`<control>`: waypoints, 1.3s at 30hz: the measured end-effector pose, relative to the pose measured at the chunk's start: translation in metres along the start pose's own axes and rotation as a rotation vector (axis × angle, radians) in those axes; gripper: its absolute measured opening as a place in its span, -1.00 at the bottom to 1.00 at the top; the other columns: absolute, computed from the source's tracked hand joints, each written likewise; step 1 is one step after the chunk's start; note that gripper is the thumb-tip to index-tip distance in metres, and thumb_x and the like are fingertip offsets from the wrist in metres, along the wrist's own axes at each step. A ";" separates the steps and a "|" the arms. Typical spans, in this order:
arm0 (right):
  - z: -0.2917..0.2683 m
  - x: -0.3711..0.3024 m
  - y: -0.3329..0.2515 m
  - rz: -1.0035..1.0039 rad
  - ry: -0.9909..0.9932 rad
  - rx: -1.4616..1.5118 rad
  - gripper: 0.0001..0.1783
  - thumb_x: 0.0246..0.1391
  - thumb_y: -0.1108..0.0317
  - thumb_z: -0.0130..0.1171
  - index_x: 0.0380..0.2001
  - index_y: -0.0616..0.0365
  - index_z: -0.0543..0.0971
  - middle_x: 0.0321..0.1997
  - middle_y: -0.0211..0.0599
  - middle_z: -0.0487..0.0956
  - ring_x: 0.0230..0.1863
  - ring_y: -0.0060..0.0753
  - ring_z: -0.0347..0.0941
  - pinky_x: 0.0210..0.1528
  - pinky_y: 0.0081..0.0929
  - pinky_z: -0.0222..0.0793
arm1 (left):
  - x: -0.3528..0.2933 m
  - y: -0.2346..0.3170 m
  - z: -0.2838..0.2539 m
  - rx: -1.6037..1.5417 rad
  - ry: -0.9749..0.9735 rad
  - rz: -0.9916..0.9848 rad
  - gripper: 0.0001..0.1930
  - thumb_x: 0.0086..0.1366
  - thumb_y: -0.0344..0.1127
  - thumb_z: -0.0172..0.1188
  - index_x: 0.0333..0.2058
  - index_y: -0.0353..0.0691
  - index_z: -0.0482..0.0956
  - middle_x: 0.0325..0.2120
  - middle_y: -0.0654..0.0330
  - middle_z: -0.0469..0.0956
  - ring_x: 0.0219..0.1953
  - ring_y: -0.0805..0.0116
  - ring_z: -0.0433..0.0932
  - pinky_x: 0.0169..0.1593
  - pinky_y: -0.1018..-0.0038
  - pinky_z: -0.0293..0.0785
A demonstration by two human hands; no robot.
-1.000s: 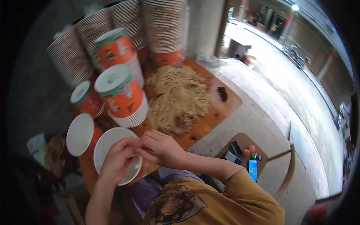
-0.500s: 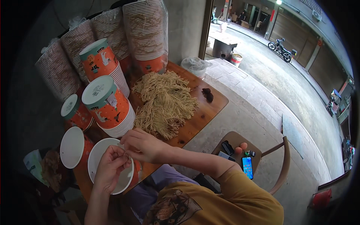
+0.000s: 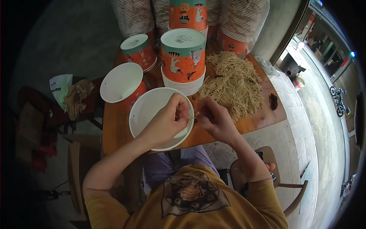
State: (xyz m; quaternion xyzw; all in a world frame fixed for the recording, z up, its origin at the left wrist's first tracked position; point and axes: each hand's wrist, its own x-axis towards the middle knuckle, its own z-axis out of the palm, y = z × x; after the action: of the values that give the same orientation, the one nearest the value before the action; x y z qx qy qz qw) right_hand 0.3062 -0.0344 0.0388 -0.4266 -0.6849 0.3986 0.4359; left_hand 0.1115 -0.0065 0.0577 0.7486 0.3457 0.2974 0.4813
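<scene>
A white-lined paper bucket [image 3: 146,107] stands open side up on the wooden table before me. My left hand [image 3: 169,120] reaches over its mouth, fingers curled in a pinch inside the right rim. Just outside that rim, my right hand [image 3: 217,120] is closed too, its fingertips pinching the end of a thin tan cord [image 3: 196,115]. The cord passes at the rim between both hands; its part within the left fingers is mostly hidden. Beyond my right hand lies a large heap of tan cords [image 3: 236,86]. A second open bucket [image 3: 124,82] tilts at the left.
Upside-down orange and green bucket stacks [image 3: 183,57] stand behind, with bagged stacks [image 3: 244,23] against the wall. A dark brown lump [image 3: 273,101] lies by the table's right edge [image 3: 280,114]. A wooden chair [image 3: 295,198] stands at my right, a cardboard box [image 3: 78,168] at my left.
The view has swung, so the table sits more squarely before me. My hands, close together over the bucket before, now sit on either side of its right rim, slightly apart.
</scene>
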 end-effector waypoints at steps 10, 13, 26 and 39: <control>0.002 0.005 -0.020 -0.143 0.057 -0.374 -0.86 -0.08 0.45 0.19 -0.39 0.18 0.49 -0.48 -0.28 0.42 -0.50 -0.31 0.45 -0.43 -0.41 0.38 | -0.002 0.009 0.004 0.259 0.046 0.191 -0.78 0.20 -0.57 0.01 -0.21 -0.25 0.22 -0.37 0.03 0.38 -0.27 0.06 0.46 -0.20 0.28 0.39; 0.007 0.005 -0.017 -0.137 0.113 -0.412 -0.86 -0.09 0.45 0.19 -0.42 0.19 0.47 -0.48 -0.27 0.42 -0.50 -0.31 0.45 -0.42 -0.43 0.39 | -0.001 0.006 0.002 0.454 0.049 0.363 -0.68 0.15 -0.65 0.03 -0.14 -0.24 0.22 -0.30 0.08 0.37 -0.27 0.23 0.46 -0.16 0.40 0.41; 0.010 0.004 -0.013 -0.055 0.170 -0.325 -0.88 -0.09 0.47 0.19 -0.44 0.20 0.46 -0.49 -0.32 0.42 -0.52 -0.43 0.42 -0.42 -0.48 0.37 | -0.002 0.006 0.010 0.182 0.141 -0.104 -0.88 0.29 -0.46 0.05 -0.22 -0.30 0.35 -0.41 0.23 0.46 -0.36 0.50 0.45 -0.23 0.53 0.41; 0.008 -0.005 -0.009 0.006 0.188 -0.206 -0.88 -0.04 0.44 0.19 -0.41 0.22 0.48 -0.48 -0.33 0.42 -0.53 -0.48 0.39 -0.44 -0.55 0.34 | 0.004 0.012 0.016 0.131 0.124 0.000 -0.91 0.23 -0.50 0.05 -0.33 -0.28 0.32 -0.46 0.23 0.43 -0.39 0.46 0.43 -0.28 0.49 0.37</control>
State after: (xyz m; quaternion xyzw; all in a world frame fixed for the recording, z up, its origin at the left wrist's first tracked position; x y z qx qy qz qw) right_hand 0.2980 -0.0430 0.0438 -0.5066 -0.6770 0.2860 0.4508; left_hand 0.1287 -0.0147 0.0633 0.7586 0.3936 0.3197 0.4091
